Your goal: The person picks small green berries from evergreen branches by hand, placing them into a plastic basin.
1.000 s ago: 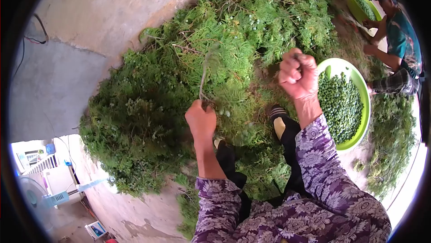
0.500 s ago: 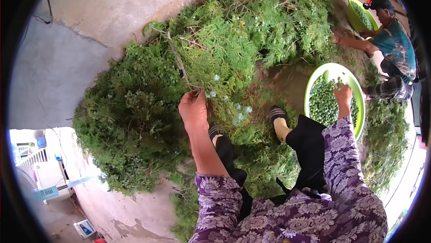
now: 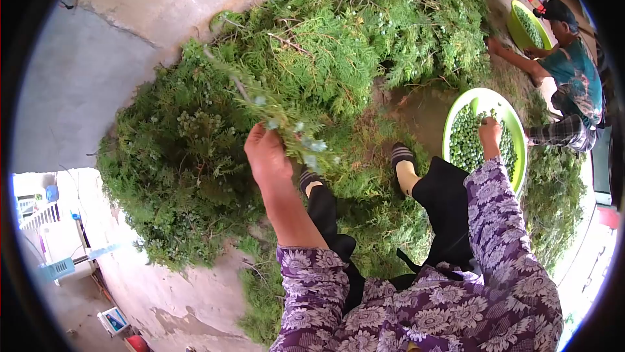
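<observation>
My left hand [image 3: 268, 150] is closed round the stem of a leafy green branch [image 3: 286, 132], which carries pale blue-green berries and slants from upper left to lower right. My right hand [image 3: 489, 132] is over a light green basin [image 3: 461, 101] at the right, its fingers pressed together. What they hold, if anything, is too small to make out. Many round green berries [image 3: 463, 137] lie in the basin beneath and beside that hand.
A large heap of cut branches [image 3: 189, 131] covers the floor ahead and to the left. A co-worker [image 3: 573, 72] crouches at the right beside another green basin [image 3: 519, 38]. My feet [image 3: 405, 160] stand among loose greenery.
My left hand has moved slightly left and up, and the branch in it has swung so its leafy, berried part lies across the hand. My right hand has shifted slightly left over the basin.
</observation>
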